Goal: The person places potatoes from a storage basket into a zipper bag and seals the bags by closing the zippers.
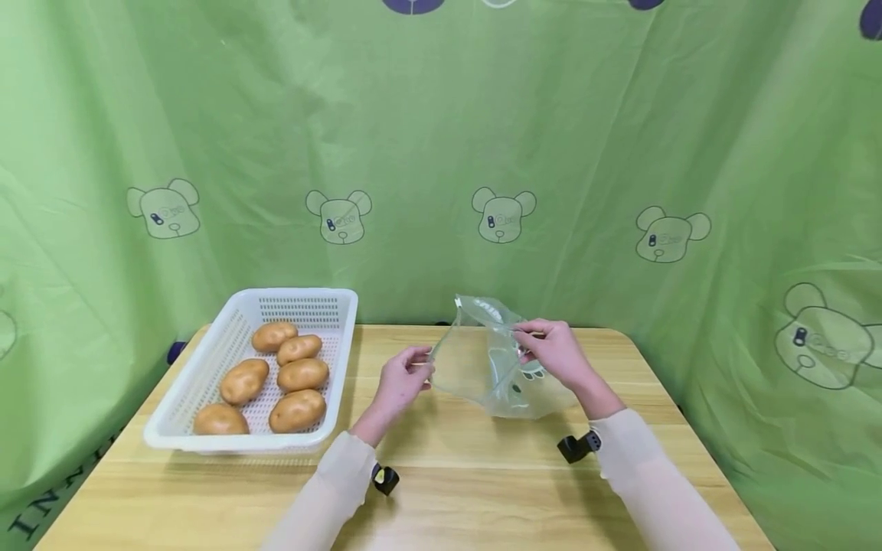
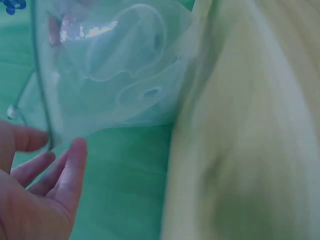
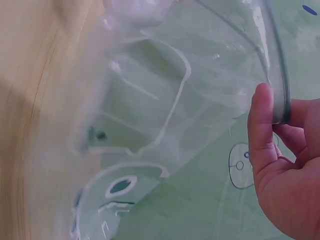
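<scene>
Pinching opp. rim edges, L hand (image 1: 401, 380) & R hand (image 1: 556, 353) hold clear printed plastic bag (image 1: 504, 375) over pale wood table (image 1: 448, 478), R of white perforated rect. plastic basket (image 1: 349, 344) w/ brown oval potatoes (image 1: 303, 375), prob. so its mouth gapes.

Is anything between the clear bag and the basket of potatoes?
Yes, the left hand: it holds the edge of the clear bag nearest the basket. No other object is visible between them.

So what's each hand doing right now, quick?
Left hand: pinching one side of the clear plastic bag's open edge.
Right hand: pinching the other side of that edge, between thumb and finger.
</scene>
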Motion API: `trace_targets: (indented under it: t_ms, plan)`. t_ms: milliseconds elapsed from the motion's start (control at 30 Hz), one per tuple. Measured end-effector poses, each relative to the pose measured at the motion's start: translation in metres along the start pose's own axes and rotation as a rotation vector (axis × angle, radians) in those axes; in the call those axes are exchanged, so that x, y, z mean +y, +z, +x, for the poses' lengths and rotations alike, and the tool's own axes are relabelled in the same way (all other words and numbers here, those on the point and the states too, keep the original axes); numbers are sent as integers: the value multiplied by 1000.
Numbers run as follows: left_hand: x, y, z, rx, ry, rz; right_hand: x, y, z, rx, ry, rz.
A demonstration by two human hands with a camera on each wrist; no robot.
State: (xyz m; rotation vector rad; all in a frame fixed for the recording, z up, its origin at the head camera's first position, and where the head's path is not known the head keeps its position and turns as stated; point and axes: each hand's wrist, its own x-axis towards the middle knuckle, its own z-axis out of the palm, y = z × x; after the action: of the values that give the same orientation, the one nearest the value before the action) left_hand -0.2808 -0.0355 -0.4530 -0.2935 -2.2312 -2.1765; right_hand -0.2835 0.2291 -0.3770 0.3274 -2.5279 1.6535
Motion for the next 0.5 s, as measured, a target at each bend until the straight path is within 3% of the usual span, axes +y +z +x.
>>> trace_targets:
  t_ms: [67, 167, 300, 500]
  plan:
    - [11, -4, -4, -48, 41, 57, -1, 2, 1, 1, -12, 1]
    - [32, -12, -13, -105, 97, 221, -1, 4, 1, -5, -18, 1]
    - [62, -31, -26, -164, 176, 390, 0, 4, 1, -21, -18, 0]
    - [96, -75, -30, -260, 236, 433, 2, 0, -1, 11, -2, -5]
